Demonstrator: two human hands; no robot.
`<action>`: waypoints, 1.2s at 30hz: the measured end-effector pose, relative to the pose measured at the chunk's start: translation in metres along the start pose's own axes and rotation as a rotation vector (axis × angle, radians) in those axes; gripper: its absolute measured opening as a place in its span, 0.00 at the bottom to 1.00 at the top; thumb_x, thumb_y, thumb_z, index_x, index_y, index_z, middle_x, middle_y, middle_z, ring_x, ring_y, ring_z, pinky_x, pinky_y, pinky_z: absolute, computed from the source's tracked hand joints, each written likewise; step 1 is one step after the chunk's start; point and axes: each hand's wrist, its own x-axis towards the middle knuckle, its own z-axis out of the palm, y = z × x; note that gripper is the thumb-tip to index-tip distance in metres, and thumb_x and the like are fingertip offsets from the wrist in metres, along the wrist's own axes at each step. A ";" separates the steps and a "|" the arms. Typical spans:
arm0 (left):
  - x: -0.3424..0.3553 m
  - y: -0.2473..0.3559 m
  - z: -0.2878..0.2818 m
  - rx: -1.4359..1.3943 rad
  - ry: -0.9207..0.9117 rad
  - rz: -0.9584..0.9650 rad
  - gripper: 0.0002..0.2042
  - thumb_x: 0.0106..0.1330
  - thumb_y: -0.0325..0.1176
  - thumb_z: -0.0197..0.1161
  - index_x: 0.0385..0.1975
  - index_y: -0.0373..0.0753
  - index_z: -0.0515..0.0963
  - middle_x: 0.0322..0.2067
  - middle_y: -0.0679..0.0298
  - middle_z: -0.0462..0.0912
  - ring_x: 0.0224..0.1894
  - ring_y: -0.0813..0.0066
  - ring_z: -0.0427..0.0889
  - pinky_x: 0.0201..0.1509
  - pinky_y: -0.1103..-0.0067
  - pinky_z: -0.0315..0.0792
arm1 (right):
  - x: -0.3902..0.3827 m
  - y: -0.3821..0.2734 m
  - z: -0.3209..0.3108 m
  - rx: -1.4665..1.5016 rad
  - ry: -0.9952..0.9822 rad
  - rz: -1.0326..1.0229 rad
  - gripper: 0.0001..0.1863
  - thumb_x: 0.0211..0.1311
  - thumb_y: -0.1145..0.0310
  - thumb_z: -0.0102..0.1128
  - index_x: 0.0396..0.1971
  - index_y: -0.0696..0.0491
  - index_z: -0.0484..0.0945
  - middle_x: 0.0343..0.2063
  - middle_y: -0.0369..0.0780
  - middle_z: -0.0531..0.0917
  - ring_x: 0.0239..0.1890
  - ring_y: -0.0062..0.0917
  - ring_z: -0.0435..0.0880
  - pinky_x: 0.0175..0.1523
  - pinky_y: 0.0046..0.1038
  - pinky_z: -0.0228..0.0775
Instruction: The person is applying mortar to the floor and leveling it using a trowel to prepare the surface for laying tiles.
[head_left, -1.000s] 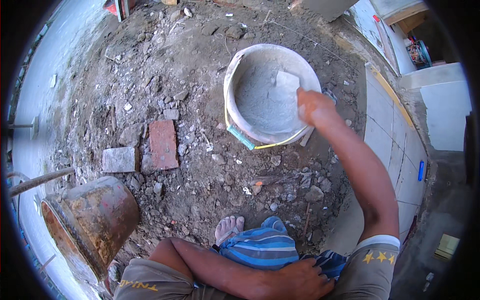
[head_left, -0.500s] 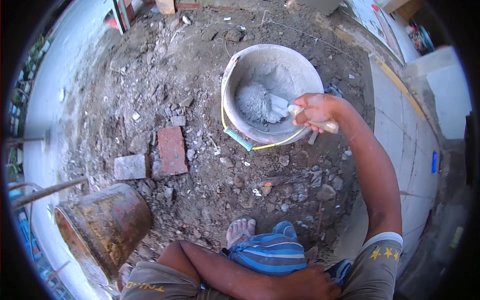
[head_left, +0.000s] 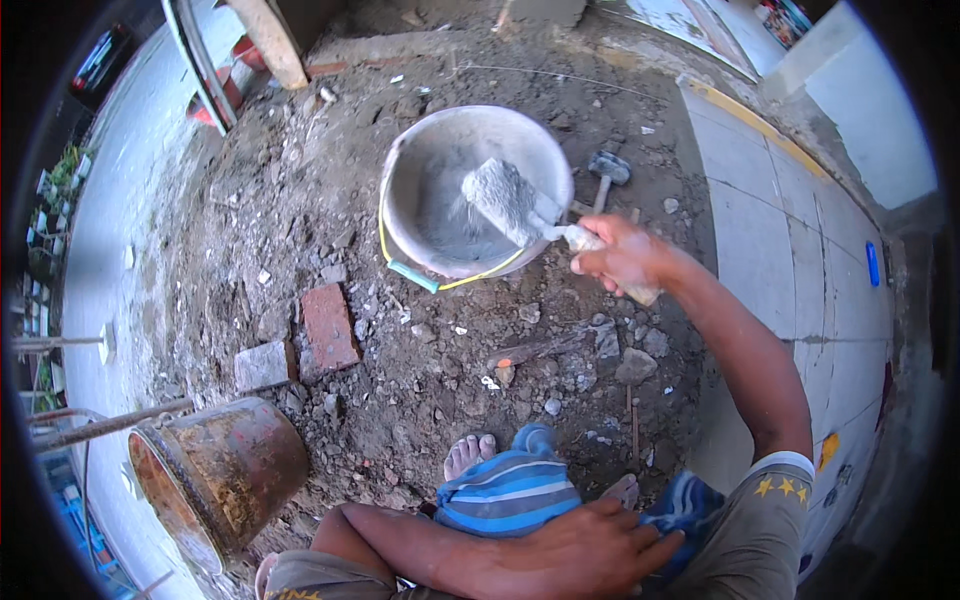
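Note:
My right hand (head_left: 630,255) is closed around the pale, mortar-smeared handle of a trowel (head_left: 548,226). A heap of grey mortar (head_left: 497,196) sits on its blade, over the right side of a grey bucket (head_left: 408,190). Inside the bucket the walls are coated with mix, and the blade hides part of the bottom. The bucket's yellow wire handle with a green grip (head_left: 413,277) hangs down on the near side. My left hand (head_left: 600,545) lies across my lap by the blue striped shorts (head_left: 510,497), fingers stretched out and holding nothing.
A hammer (head_left: 606,178) lies just right of the bucket. A red brick (head_left: 329,326) and a grey block (head_left: 265,366) lie on the rubble-strewn soil. At the lower left a rusty, dirty bucket (head_left: 245,455) rests on its side. Pale floor tiles (head_left: 745,215) edge the right.
The trowel has come up out of the mix with mortar heaped on its blade. My view has shifted, bringing the hammer into sight. My left hand's fingers now show stretched out.

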 end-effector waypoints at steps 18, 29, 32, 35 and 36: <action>0.087 0.035 0.031 0.159 -0.205 -0.412 0.30 0.62 0.37 0.74 0.63 0.33 0.75 0.46 0.51 0.86 0.49 0.50 0.86 0.54 0.64 0.77 | -0.288 0.295 0.085 0.344 0.659 0.146 0.24 0.65 0.64 0.69 0.56 0.58 0.74 0.26 0.37 0.80 0.22 0.19 0.79 0.27 0.30 0.72; 0.125 0.023 0.067 0.267 -0.223 -0.572 0.33 0.60 0.36 0.75 0.66 0.36 0.74 0.48 0.52 0.88 0.48 0.55 0.88 0.55 0.67 0.80 | -0.370 0.446 0.045 0.537 0.933 0.463 0.25 0.64 0.64 0.67 0.58 0.58 0.75 0.30 0.41 0.83 0.25 0.26 0.82 0.29 0.34 0.74; 0.133 0.020 0.074 0.345 -0.239 -0.574 0.33 0.61 0.36 0.75 0.67 0.37 0.73 0.49 0.52 0.88 0.48 0.55 0.89 0.54 0.67 0.80 | -0.378 0.480 0.013 0.596 1.054 0.480 0.22 0.64 0.65 0.66 0.56 0.57 0.75 0.27 0.37 0.80 0.19 0.22 0.77 0.20 0.30 0.69; 0.139 0.017 0.082 0.401 -0.261 -0.650 0.34 0.62 0.37 0.75 0.69 0.38 0.72 0.49 0.52 0.88 0.49 0.55 0.88 0.53 0.66 0.81 | -0.387 0.507 -0.023 0.574 1.098 0.481 0.20 0.64 0.66 0.66 0.53 0.56 0.75 0.25 0.36 0.78 0.19 0.21 0.76 0.19 0.29 0.68; 0.140 0.014 0.086 0.420 -0.232 -0.621 0.34 0.61 0.38 0.74 0.67 0.36 0.73 0.46 0.52 0.88 0.47 0.55 0.89 0.53 0.66 0.81 | -0.389 0.513 -0.033 0.569 1.114 0.487 0.20 0.64 0.66 0.66 0.53 0.56 0.75 0.25 0.36 0.78 0.19 0.21 0.76 0.19 0.29 0.68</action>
